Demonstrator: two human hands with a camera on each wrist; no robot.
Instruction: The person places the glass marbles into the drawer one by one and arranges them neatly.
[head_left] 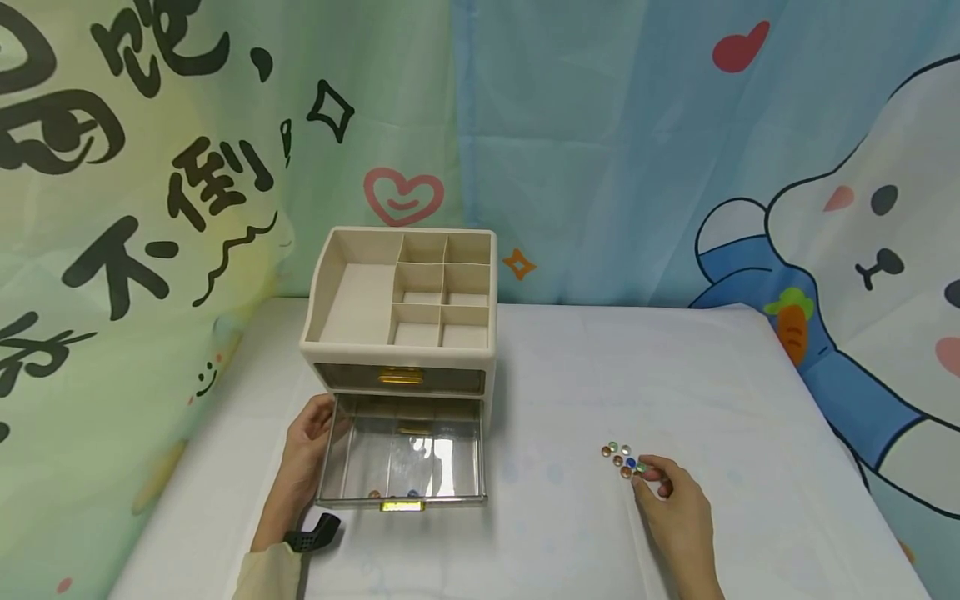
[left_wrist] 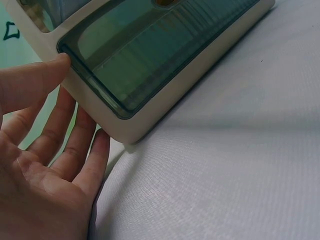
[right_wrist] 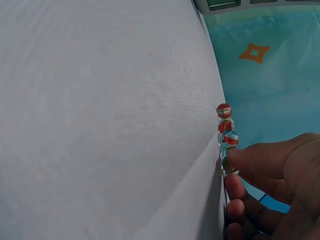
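Beige plastic makes the organizer (head_left: 401,292), and we take it as our landmark on the white table (head_left: 675,375). Its lower clear drawer (head_left: 405,454) is pulled out toward us, and a few small marbles lie at the front edge inside it. Our left hand (head_left: 306,450) rests against the left side of this drawer with fingers straight and relaxed; in the left wrist view the fingers (left_wrist: 65,135) lie along the organizer's corner and grip nothing. To the right of the organizer, well apart from it, a small group of glass marbles (head_left: 618,457) lies on the table. Our right hand (head_left: 675,508) is at this group, and its thumb and fingertips (right_wrist: 250,157) pinch one marble.
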